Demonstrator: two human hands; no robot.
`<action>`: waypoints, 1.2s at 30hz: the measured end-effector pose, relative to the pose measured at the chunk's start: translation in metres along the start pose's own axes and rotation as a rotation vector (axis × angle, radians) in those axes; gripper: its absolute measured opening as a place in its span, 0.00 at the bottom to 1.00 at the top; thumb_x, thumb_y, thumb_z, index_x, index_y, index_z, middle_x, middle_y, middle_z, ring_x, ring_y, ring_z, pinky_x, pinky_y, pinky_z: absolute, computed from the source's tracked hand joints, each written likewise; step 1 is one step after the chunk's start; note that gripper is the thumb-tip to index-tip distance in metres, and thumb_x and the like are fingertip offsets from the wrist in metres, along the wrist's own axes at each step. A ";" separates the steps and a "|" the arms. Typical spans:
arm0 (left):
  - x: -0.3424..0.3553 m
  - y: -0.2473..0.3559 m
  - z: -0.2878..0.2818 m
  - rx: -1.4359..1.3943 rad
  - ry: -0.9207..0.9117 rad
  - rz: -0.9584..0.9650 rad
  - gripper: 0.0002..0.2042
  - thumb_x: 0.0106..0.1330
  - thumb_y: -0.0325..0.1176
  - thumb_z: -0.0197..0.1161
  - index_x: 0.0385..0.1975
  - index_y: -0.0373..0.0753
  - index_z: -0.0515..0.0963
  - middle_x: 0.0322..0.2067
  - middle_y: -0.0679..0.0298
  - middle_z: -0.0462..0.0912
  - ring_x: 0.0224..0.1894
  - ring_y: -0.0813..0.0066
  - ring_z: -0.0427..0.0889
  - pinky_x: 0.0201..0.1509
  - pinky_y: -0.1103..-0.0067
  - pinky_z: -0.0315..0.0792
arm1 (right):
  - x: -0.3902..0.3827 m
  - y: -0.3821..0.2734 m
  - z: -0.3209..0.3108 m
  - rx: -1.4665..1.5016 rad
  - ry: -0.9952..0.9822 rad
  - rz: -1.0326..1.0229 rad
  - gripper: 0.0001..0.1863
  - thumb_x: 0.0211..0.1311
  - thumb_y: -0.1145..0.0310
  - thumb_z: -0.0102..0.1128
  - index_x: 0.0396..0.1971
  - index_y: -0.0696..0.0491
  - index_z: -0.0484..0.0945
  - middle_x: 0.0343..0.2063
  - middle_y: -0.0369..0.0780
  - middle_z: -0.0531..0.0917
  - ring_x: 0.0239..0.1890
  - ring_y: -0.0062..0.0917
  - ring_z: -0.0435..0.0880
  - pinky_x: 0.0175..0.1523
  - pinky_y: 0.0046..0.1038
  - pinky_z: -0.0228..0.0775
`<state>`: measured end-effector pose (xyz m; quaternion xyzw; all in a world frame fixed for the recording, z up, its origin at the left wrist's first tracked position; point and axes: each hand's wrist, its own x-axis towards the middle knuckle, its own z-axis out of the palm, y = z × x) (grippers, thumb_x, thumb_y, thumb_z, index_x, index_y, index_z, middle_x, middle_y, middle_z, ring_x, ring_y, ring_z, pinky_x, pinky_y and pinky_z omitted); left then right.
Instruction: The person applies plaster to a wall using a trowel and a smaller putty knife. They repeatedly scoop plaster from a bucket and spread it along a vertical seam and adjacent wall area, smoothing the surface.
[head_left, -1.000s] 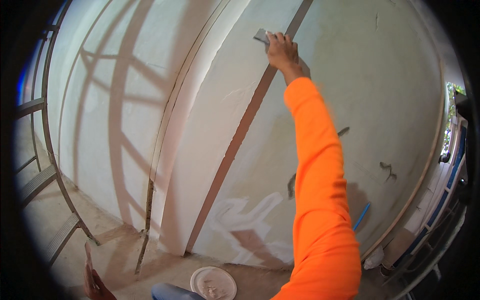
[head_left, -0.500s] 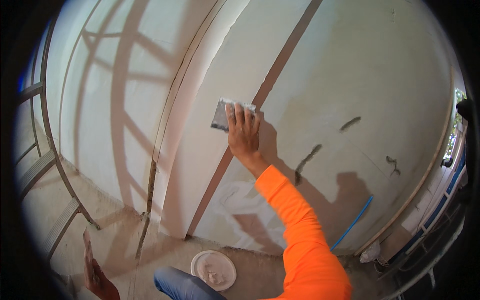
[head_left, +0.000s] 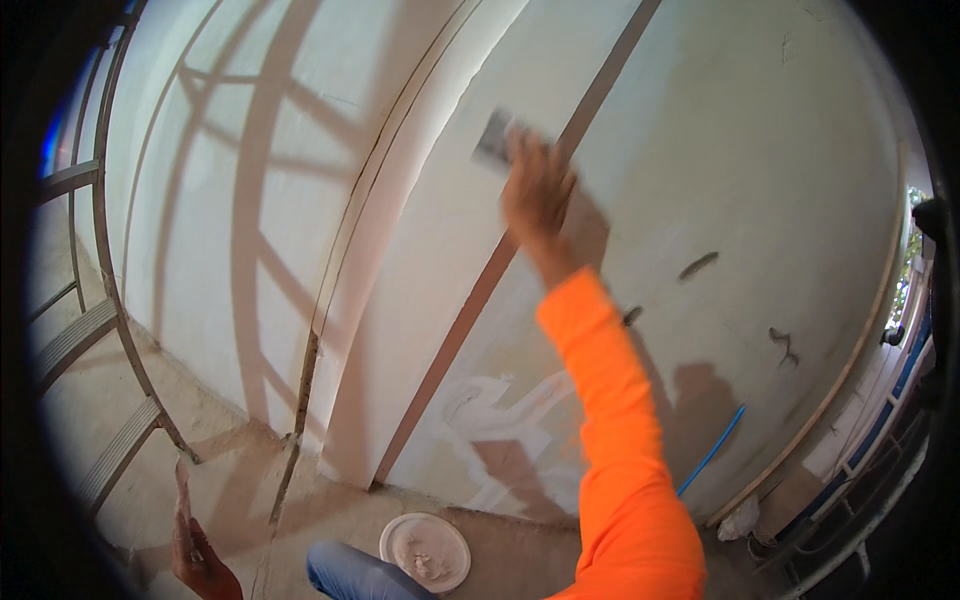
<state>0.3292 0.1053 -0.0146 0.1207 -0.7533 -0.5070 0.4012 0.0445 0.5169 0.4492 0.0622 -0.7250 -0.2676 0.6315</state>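
Note:
My right hand point(head_left: 540, 190), at the end of an orange sleeve, presses a flat grey scraper blade point(head_left: 494, 138) against the pale wall point(head_left: 455, 235). Its fingers lie over the blade, which is smeared by motion. Just beside it, a straight brown strip point(head_left: 440, 365) runs up the wall on a slant. At the lower left, my left hand point(head_left: 203, 562) grips a thin flat blade point(head_left: 183, 488) seen nearly edge-on, streaked with pale matter. What kind of blade that is cannot be made out.
A white round lid or shallow tub point(head_left: 463, 560) with pale paste stands on the floor by my knee point(head_left: 360, 572). A metal ladder-like frame point(head_left: 128, 340) rises at the left. From the wall's lower right sticks a blue tube point(head_left: 712, 450). Dark gouges point(head_left: 698, 265) mark the wall.
My right hand has slid the scraper blade up the wall and slightly right, along the brown strip. My left hand stays low, nearly in place.

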 end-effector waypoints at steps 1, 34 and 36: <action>0.000 0.000 0.001 0.013 -0.004 0.009 0.17 0.81 0.26 0.55 0.64 0.26 0.78 0.62 0.48 0.84 0.63 0.60 0.82 0.68 0.71 0.70 | 0.056 0.027 0.011 -0.042 0.105 0.023 0.32 0.69 0.72 0.55 0.73 0.43 0.69 0.68 0.37 0.74 0.67 0.39 0.73 0.66 0.53 0.64; -0.009 0.008 -0.005 -0.094 -0.027 -0.019 0.17 0.80 0.23 0.56 0.65 0.27 0.77 0.59 0.49 0.85 0.59 0.67 0.83 0.64 0.73 0.74 | -0.245 -0.102 0.003 0.162 -0.295 -0.446 0.31 0.67 0.71 0.60 0.72 0.50 0.72 0.66 0.43 0.72 0.63 0.40 0.70 0.65 0.58 0.61; -0.004 0.021 -0.014 -0.041 -0.022 0.022 0.17 0.78 0.24 0.59 0.65 0.32 0.79 0.59 0.47 0.86 0.60 0.52 0.85 0.65 0.66 0.76 | -0.265 -0.097 -0.005 0.166 -0.349 -0.464 0.31 0.66 0.71 0.60 0.71 0.50 0.72 0.67 0.43 0.72 0.64 0.40 0.70 0.65 0.58 0.61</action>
